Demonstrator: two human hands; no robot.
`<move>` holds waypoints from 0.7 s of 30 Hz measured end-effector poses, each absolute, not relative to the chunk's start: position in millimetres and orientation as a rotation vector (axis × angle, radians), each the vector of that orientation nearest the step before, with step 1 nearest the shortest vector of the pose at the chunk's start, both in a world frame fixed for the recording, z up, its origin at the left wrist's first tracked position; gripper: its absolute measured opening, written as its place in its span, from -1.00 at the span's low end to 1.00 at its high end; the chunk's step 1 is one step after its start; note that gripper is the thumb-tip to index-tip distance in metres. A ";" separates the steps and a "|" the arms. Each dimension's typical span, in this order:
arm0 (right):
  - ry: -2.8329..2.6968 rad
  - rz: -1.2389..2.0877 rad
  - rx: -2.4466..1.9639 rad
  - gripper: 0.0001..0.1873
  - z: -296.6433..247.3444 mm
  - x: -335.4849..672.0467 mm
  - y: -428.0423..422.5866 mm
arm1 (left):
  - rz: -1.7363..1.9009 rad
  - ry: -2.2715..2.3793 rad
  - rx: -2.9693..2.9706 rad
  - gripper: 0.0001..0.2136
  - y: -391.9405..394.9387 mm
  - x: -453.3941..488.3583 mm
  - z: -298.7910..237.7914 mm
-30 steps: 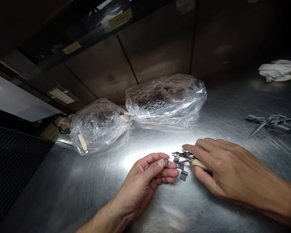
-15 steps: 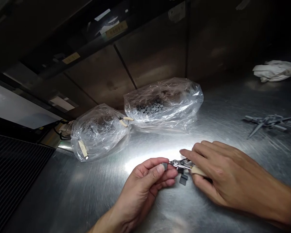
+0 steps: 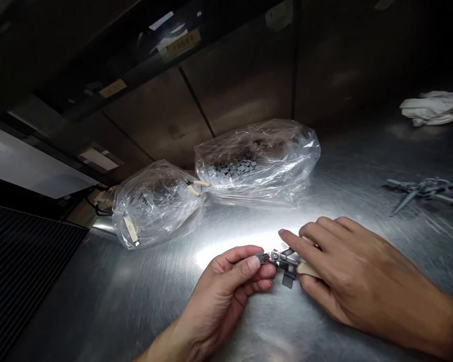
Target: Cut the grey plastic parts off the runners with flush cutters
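Between the thumb and fingers of my left hand (image 3: 236,284) is a small dark grey plastic part (image 3: 261,258). My right hand (image 3: 347,274) is closed around the cream handles of a pair of nippers (image 3: 285,256). The nippers' metal jaws point left and meet the edge of the held part; whether the blades are closed on it I cannot tell. Just below the nippers, another small dark grey piece (image 3: 288,279) lies on the metal tabletop (image 3: 166,306).
Two clear plastic bags hold small grey pieces: the left bag (image 3: 160,221) and the right bag (image 3: 264,176). Another cream-handled tool (image 3: 198,187) and a cream-handled cutter (image 3: 130,230) rest on the left bag. Grey plastic sprue scraps (image 3: 425,191) and a white cloth (image 3: 434,108) lie at right.
The small part in my left hand has turned and shows more beyond my fingertips. The nippers have shifted slightly right and changed angle, their handles spread wider. The view has drifted a little.
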State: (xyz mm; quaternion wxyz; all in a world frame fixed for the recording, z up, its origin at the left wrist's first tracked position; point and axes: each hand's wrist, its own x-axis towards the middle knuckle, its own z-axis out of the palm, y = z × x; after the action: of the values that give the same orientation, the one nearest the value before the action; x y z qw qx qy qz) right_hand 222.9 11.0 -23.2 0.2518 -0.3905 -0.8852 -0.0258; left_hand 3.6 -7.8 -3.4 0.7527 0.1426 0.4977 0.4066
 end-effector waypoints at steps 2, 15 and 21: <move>-2.425 -0.131 -1.052 -0.68 -22.5 223.1 11.6 | 0.879 1.088 0.312 -0.78 -7.7 3.7 -4.0; -2.470 -0.294 -1.042 -0.60 -23.0 221.8 9.9 | 0.894 1.080 0.332 -0.77 -6.8 4.2 -6.5; -2.467 -0.313 -1.003 -0.58 -24.5 223.6 8.7 | 0.888 1.089 0.329 -0.77 -7.1 4.1 -5.9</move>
State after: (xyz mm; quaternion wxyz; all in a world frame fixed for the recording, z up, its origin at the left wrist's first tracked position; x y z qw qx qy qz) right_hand 223.6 8.7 -24.5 0.2282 -0.3643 -0.8957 -0.1138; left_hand 4.1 -7.1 -5.9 0.7508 0.1505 0.4985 0.4063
